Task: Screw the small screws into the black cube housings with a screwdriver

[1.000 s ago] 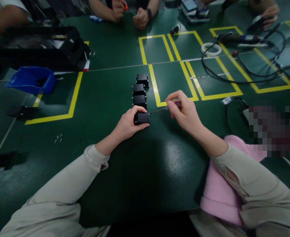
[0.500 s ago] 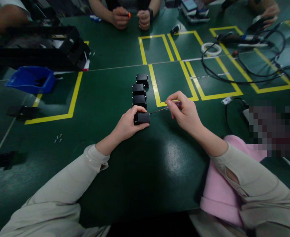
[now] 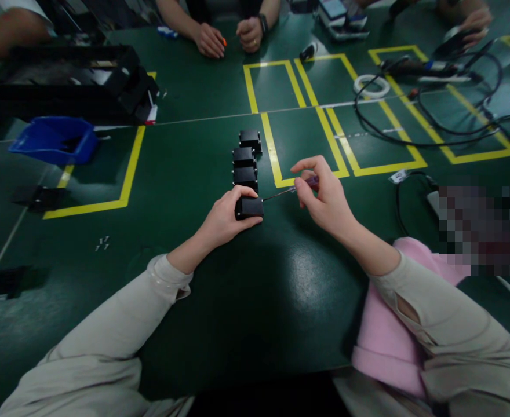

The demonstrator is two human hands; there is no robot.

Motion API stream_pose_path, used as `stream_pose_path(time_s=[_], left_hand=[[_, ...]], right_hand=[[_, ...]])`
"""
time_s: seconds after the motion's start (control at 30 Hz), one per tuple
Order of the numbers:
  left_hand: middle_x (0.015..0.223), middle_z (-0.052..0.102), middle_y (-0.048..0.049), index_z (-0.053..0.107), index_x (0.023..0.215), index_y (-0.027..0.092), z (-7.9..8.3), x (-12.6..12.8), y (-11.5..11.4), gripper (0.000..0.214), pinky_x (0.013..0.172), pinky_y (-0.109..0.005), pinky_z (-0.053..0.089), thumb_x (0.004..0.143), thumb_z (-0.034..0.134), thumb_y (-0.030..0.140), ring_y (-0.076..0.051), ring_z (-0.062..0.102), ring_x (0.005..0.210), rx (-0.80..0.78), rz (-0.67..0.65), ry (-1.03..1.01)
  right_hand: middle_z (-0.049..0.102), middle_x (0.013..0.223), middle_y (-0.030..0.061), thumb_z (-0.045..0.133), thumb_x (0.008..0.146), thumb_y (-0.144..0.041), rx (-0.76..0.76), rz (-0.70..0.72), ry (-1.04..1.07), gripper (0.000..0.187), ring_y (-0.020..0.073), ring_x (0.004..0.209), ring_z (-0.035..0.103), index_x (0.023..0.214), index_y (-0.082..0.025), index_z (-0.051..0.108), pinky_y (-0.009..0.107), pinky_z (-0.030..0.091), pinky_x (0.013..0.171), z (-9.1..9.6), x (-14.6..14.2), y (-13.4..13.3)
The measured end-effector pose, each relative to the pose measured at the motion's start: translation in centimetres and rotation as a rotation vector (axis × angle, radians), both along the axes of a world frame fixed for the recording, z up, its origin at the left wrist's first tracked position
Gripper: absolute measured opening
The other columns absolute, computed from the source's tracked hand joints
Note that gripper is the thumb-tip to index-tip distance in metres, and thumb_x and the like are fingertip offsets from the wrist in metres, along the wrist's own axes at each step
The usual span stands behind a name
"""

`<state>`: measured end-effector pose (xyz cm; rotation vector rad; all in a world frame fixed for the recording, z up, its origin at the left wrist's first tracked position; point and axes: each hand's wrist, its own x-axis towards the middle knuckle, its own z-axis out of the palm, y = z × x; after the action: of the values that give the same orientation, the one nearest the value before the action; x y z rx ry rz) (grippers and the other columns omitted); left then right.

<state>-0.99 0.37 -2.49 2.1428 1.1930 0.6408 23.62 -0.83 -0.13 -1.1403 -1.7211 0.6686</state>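
Observation:
My left hand [image 3: 225, 218] is wrapped around a small black box [image 3: 249, 207] that rests on the green table [image 3: 172, 168]. My right hand [image 3: 324, 194] pinches a thin screwdriver [image 3: 301, 185] with a dark purple handle; its shaft points left and its tip meets the right side of the box. Three more black boxes [image 3: 246, 159] stand in a row just beyond the held one.
A blue bin [image 3: 55, 139] and a black rack [image 3: 64, 84] sit at the far left. Small screws [image 3: 102, 243] lie at the left. Cables [image 3: 433, 116] and a white ring [image 3: 371, 86] cover the far right. Another person's hands [image 3: 229, 37] rest across the table. A pink cloth [image 3: 389, 324] lies under my right arm.
My right fingers have shifted slightly on the screwdriver handle. The person across the table has lowered and spread their hands. My left hand and the box have not moved.

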Motion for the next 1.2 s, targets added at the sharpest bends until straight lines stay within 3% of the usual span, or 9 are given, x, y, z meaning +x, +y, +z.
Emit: stream_pose_path(time_s=[0.2,0.4,0.5,0.6,0.8,1.0,1.2], left_hand=[[0.119,0.065,-0.0055,0.056,0.115,0.021,-0.02,0.00,0.01,0.041,0.090,-0.037,0.046,0.082,0.076,0.034,-0.025,0.062,0.105,0.001,-0.008,-0.009],[0.118,0.065,-0.0054,0.056,0.114,0.021,-0.07,0.07,0.02,0.041,0.091,-0.037,0.045,0.081,0.076,0.033,-0.025,0.062,0.105,0.005,-0.004,-0.021],[0.118,0.065,-0.0054,0.056,0.114,0.021,-0.12,0.05,0.02,0.040,0.090,-0.037,0.045,0.081,0.076,0.033,-0.025,0.062,0.105,0.012,-0.006,-0.025],[0.118,0.065,-0.0052,0.056,0.115,0.022,-0.18,0.02,0.02,0.041,0.090,-0.037,0.045,0.081,0.076,0.033,-0.025,0.062,0.105,0.018,-0.009,-0.023],[0.118,0.065,-0.0053,0.056,0.114,0.021,-0.25,0.04,0.07,0.041,0.090,-0.037,0.046,0.081,0.077,0.033,-0.025,0.062,0.105,0.020,-0.011,-0.024],[0.118,0.065,-0.0052,0.056,0.115,0.021,-0.38,-0.10,0.14,0.041,0.091,-0.037,0.046,0.081,0.077,0.032,-0.025,0.062,0.106,0.022,-0.015,-0.025],[0.118,0.065,-0.0056,0.056,0.115,0.021,-0.24,-0.02,0.06,0.041,0.090,-0.038,0.046,0.082,0.076,0.033,-0.025,0.062,0.105,0.023,-0.013,-0.019]], right_hand=[[0.052,0.065,-0.0059,0.055,0.099,-0.035,-0.010,0.003,-0.012,0.014,0.0110,0.058,0.054,0.094,-0.022,0.054,0.030,0.039,0.062,-0.14,0.00,0.11],[0.050,0.070,-0.0060,0.054,0.096,-0.024,0.031,-0.002,-0.005,0.012,0.0109,0.060,0.055,0.107,-0.021,0.054,0.029,0.041,0.062,-0.31,0.03,0.20],[0.051,0.068,-0.0061,0.055,0.097,-0.029,0.028,0.001,-0.005,0.008,0.0107,0.059,0.054,0.100,-0.022,0.055,0.029,0.040,0.061,-0.33,0.09,0.22],[0.051,0.063,-0.0068,0.055,0.099,-0.036,0.017,0.011,-0.009,0.015,0.0100,0.054,0.052,0.093,-0.022,0.054,0.028,0.038,0.059,-0.32,0.12,0.19],[0.050,0.068,-0.0061,0.054,0.096,-0.024,0.029,0.000,-0.015,0.008,0.0107,0.058,0.053,0.104,-0.021,0.055,0.029,0.040,0.061,-0.22,0.01,0.16],[0.052,0.065,-0.0061,0.055,0.098,-0.033,0.022,0.005,-0.018,0.013,0.0101,0.055,0.053,0.093,-0.022,0.055,0.028,0.039,0.059,-0.24,0.07,0.19],[0.051,0.067,-0.0063,0.054,0.098,-0.028,0.025,0.000,-0.010,0.009,0.0103,0.057,0.053,0.103,-0.021,0.055,0.028,0.040,0.060,-0.25,0.10,0.22]])
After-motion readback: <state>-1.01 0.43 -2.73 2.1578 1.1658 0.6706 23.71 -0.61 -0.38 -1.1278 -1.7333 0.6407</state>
